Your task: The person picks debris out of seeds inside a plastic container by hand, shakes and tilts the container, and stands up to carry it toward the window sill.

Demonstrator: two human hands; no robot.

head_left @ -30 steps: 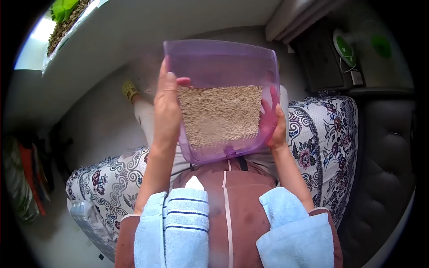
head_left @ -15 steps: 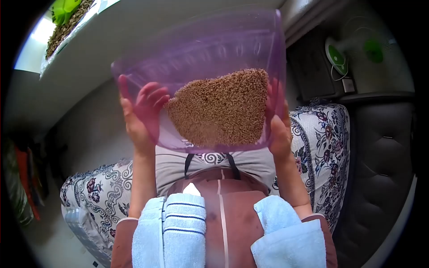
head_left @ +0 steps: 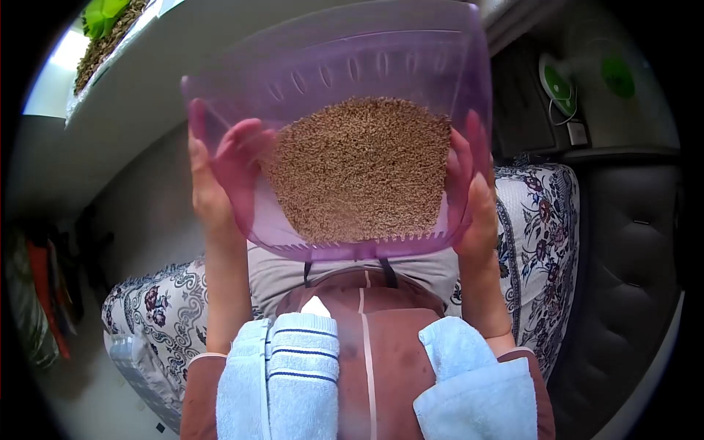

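A translucent purple plastic scoop-shaped tray (head_left: pixel 367 55) is held up in front of my body, over my lap. Small brown grains (head_left: pixel 359 165) lie in a wide heap across its floor, close to the near wall. My left hand (head_left: pixel 220 172) grips the left side, its fingers showing pink through the plastic from beneath. On the opposite side my right hand (head_left: pixel 475 194) is closed on the edge, thumb up along the outer wall and fingers behind the plastic.
Light blue towels (head_left: pixel 477 381) hang over my brown top. A flower-patterned cover (head_left: pixel 539 220) lies beneath me, beside a dark padded headboard (head_left: pixel 616 279). A green and white fan (head_left: pixel 557 86) is at upper right. At upper left, a ledge holds brown material (head_left: pixel 103 55) and a green object (head_left: pixel 105 18).
The tray has come slightly closer and levelled out, both hands moving with it. The grains have spread from a lopsided pile into a broader, more even heap.
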